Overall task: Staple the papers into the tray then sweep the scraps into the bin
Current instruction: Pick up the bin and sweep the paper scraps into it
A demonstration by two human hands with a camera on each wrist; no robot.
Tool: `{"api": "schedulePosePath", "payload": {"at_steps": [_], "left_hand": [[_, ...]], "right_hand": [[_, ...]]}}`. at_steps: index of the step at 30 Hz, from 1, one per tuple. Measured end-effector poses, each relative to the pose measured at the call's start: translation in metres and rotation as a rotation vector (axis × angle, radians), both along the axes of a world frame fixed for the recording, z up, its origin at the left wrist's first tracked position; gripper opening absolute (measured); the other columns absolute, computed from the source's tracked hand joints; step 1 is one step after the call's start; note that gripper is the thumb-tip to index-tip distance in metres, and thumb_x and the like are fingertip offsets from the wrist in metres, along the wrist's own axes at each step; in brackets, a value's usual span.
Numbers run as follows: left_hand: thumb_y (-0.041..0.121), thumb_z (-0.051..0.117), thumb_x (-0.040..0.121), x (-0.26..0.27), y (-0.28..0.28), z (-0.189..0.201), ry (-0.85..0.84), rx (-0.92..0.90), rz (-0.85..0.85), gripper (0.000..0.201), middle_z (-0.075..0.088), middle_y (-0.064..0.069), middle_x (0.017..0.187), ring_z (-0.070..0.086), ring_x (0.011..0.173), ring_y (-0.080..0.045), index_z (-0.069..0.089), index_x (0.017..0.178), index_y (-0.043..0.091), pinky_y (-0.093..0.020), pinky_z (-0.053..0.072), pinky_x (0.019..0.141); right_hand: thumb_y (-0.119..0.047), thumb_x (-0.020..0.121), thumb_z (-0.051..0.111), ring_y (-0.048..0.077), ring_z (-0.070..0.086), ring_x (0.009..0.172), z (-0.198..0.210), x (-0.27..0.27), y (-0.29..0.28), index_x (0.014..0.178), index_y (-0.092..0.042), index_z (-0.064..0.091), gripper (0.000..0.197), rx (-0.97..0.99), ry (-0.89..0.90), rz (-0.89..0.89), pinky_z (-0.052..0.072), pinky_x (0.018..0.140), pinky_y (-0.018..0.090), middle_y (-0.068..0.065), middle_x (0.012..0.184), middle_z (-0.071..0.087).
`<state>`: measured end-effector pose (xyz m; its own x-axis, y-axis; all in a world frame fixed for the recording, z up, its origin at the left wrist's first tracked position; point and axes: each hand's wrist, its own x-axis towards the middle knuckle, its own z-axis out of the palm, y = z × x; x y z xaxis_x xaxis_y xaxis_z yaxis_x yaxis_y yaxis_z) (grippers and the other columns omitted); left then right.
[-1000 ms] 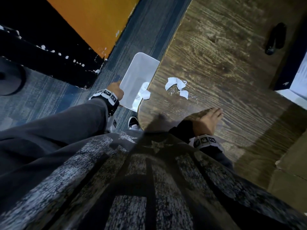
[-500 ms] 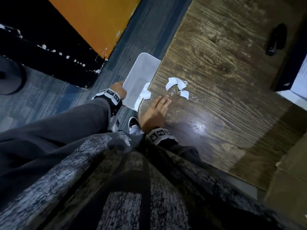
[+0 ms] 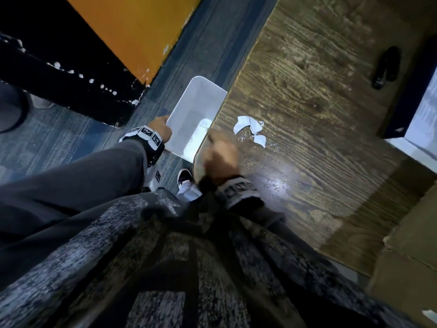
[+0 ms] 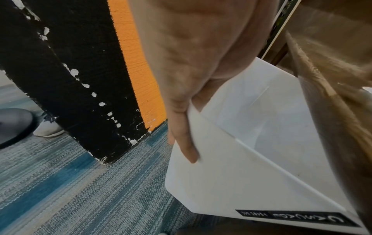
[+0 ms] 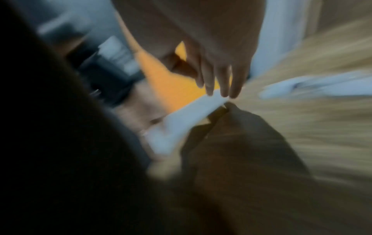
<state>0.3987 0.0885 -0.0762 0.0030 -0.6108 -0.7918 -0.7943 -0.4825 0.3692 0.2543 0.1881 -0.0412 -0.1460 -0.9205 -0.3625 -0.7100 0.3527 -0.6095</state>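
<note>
My left hand [image 3: 160, 129] grips the rim of a white plastic bin [image 3: 189, 110], held below the left edge of the wooden table [image 3: 319, 102]; in the left wrist view the fingers [image 4: 185, 139] curl over the bin [image 4: 261, 151] wall. A scrap [image 3: 202, 125] lies inside the bin. Three white paper scraps [image 3: 250, 129] and loose staples lie on the table just right of that edge. My right hand [image 3: 220, 152], blurred by motion, sits flat at the table edge beside the bin, its fingers [image 5: 219, 79] straight and together.
A black stapler [image 3: 387, 67] lies at the table's far right. A white tray [image 3: 423, 119] with dark frame stands at the right edge. An orange and black wall panel [image 3: 132, 31] rises left of the blue carpet. My shoe [image 3: 185, 181] stands under the table edge.
My right hand swept left across the table from the near middle to the edge beside the bin. The bin has stayed under the edge in my left hand.
</note>
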Motion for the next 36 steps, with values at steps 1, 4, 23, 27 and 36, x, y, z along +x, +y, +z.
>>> {"api": "schedulePosePath", "payload": {"at_steps": [1, 4, 23, 27, 36], "left_hand": [[-0.009, 0.033, 0.087, 0.000, -0.001, 0.000, 0.001, 0.004, 0.007, 0.059, 0.057, -0.017, 0.132, 0.058, 0.117, -0.036, 0.047, 0.139, 0.017, -0.044, 0.049, 0.096], [-0.007, 0.035, 0.089, -0.001, -0.003, 0.002, -0.014, 0.000, -0.001, 0.056, 0.056, -0.018, 0.134, 0.058, 0.117, -0.037, 0.047, 0.138, 0.016, -0.043, 0.050, 0.094], [-0.009, 0.032, 0.088, -0.013, -0.003, 0.007, -0.020, -0.020, -0.004, 0.059, 0.056, -0.015, 0.134, 0.058, 0.117, -0.035, 0.047, 0.139, 0.017, -0.038, 0.050, 0.092], [-0.007, 0.032, 0.087, -0.013, -0.001, 0.006, -0.007, -0.021, 0.001, 0.060, 0.059, -0.014, 0.131, 0.060, 0.115, -0.036, 0.049, 0.137, 0.021, -0.042, 0.052, 0.092], [-0.004, 0.039, 0.086, -0.013, 0.003, -0.002, -0.041, -0.019, -0.063, 0.053, 0.061, -0.016, 0.128, 0.060, 0.114, -0.035, 0.053, 0.133, 0.018, -0.039, 0.050, 0.090]], "right_hand": [[-0.019, 0.075, 0.038, 0.037, 0.056, 0.115, -0.002, -0.023, 0.007, 0.119, -0.003, 0.060, 0.052, -0.058, 0.044, -0.110, 0.045, 0.099, 0.043, 0.020, 0.121, 0.062], [-0.017, 0.078, 0.043, 0.038, 0.045, 0.128, -0.009, -0.090, 0.026, 0.129, -0.001, 0.052, 0.053, -0.052, 0.241, -0.353, 0.037, 0.109, 0.043, 0.023, 0.136, 0.050], [-0.006, 0.086, 0.049, 0.042, -0.018, 0.144, -0.033, -0.007, -0.005, 0.149, 0.001, -0.007, 0.085, 0.342, 0.259, -0.151, -0.002, 0.121, 0.047, 0.025, 0.156, -0.019], [-0.003, 0.088, 0.038, 0.043, -0.020, 0.143, -0.030, 0.009, -0.007, 0.148, 0.002, -0.008, 0.076, 0.327, 0.227, -0.099, -0.007, 0.119, 0.047, 0.027, 0.155, -0.020], [-0.002, 0.086, 0.041, 0.043, -0.017, 0.144, -0.022, 0.051, -0.026, 0.149, 0.005, 0.003, 0.073, 0.278, 0.147, 0.027, -0.002, 0.120, 0.048, 0.024, 0.157, -0.014]]}}
